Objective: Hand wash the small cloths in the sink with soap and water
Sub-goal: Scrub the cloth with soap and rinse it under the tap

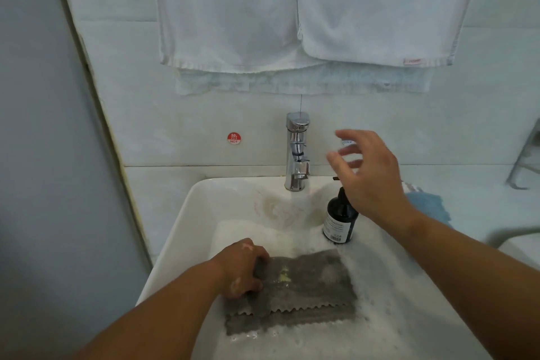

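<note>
- We face a white sink [175, 231] against a pale wall, with foamy water in its bowl.
- Our left hand [244, 267] clamps the left edge of the grey cloth [309, 289], which lies in suds near the sink's front.
- Our right hand [368, 175] hovers with fingers spread, holding nothing, over the dark pump bottle [340, 222] at the back right corner.
- A chrome tap [297, 152] stands at the back edge; white towels [292, 9] hang above.

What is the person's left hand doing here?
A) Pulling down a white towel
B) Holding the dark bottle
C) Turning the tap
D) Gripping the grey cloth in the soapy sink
D: the left hand grips the edge of the grey cloth lying in the foamy sink, while the right hand hovers open above the dark bottle.
</note>
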Available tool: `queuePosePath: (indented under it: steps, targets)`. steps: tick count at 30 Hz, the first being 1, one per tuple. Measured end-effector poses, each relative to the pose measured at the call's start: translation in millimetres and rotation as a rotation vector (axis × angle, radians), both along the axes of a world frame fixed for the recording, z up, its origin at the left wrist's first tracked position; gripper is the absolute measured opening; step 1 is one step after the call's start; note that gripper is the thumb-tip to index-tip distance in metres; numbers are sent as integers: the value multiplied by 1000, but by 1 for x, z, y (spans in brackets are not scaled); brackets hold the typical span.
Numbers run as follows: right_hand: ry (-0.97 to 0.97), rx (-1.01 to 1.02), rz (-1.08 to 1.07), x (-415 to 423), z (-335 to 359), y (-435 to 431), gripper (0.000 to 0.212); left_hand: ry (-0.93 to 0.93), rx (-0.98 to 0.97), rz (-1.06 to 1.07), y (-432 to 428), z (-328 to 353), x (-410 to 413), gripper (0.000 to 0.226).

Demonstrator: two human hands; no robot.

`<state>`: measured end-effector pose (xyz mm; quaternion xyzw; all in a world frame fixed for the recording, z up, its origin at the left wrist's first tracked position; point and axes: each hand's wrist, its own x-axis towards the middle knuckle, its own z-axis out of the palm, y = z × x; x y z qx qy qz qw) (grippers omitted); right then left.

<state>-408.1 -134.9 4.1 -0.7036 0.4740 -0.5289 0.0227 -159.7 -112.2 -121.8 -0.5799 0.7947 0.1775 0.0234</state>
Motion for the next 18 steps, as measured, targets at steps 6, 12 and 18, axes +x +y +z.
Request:
queuePosePath:
  steps: [6,12,18]
  targets:
    - [-21,343,-143,-39,-47,-1,61,-11,3,-2,-2,1,-1,60]
    - [-8,782,-30,-43,-86,-26,79,-11,3,1,1,2,-1,59]
    - [44,707,5,-43,-110,-37,66,0,3,7,0,3,0,58]
